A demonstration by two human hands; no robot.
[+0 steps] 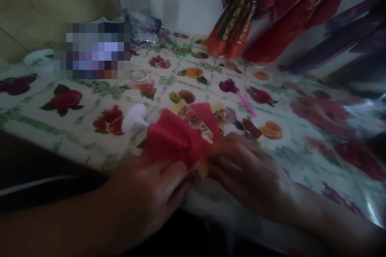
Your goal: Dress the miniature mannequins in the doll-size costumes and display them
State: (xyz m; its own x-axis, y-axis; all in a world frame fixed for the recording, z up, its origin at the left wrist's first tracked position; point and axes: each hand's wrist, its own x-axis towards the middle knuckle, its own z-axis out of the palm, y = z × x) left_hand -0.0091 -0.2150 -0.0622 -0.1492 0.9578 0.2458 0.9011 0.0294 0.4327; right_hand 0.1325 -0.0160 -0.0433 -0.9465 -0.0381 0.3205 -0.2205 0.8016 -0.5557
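My left hand [150,188] and my right hand [244,168] meet at the near edge of the table, both closed on a small doll garment [183,132] made of red, yellow and patterned paper or cloth. The left fingers pinch its red lower part. From the right side, the other hand's fingers press on it. A white doll stand or head piece [134,118] sticks out at the garment's left end.
The table wears a fruit-printed plastic cloth [90,100]. On it lie a tape roll [138,75], a pink stick [246,104] and a green ring [181,51]. Red costumed paper dolls [241,16] lean against the back wall. Purple foil sheets [346,40] lie at right.
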